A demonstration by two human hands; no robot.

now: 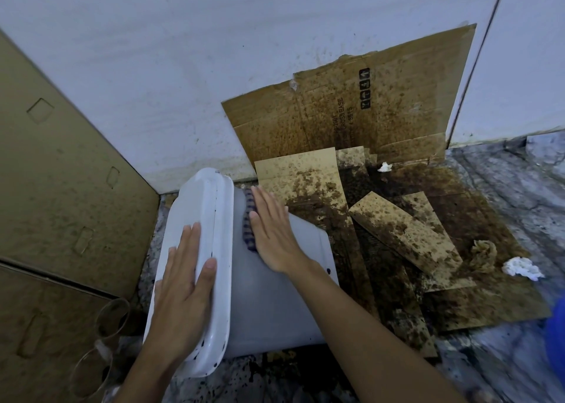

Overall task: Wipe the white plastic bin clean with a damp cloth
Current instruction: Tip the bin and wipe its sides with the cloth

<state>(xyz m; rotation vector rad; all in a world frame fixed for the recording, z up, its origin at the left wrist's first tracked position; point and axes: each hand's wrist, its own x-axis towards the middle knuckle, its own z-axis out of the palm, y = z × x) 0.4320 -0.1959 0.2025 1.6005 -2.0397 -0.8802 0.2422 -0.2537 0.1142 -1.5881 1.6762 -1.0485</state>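
Note:
The white plastic bin lies on its side on the floor, its rim to the left and its base to the right. My left hand rests flat on the rim, fingers spread, holding nothing. My right hand presses flat on the bin's upper side wall near the rim. Under its palm is a blue-striped cloth, of which only the left edge shows. Small dark specks dot the rim and the wall near my right wrist.
Stained brown cardboard covers the floor to the right and leans on the white wall. Crumpled tissues lie on it. A tall cardboard box stands at the left, with cardboard tubes by its foot. A blue object shows at the right edge.

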